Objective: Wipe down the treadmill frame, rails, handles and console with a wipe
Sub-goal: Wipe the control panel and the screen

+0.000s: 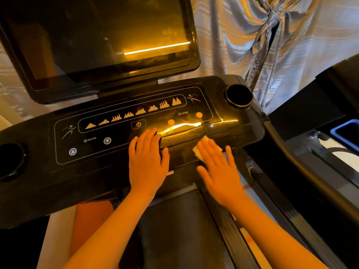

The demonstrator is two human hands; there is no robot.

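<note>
The black treadmill console (58, 171) fills the middle of the view, with lit program icons, a power button (138, 124) and incline and speed buttons. My left hand (147, 162) rests flat on the console's front edge, fingers straight. My right hand (219, 169) lies flat with spread fingers and presses a pale folded wipe (198, 152) against the console's lower front edge, right of centre. Most of the wipe is hidden under the fingers.
A dark tilted screen (97, 45) stands above the console. Round cup holders sit at the right (239, 96) and the left (9, 162). The right side rail (310, 162) runs down to the right. Grey curtains (272, 35) hang behind. The belt (174, 230) lies below.
</note>
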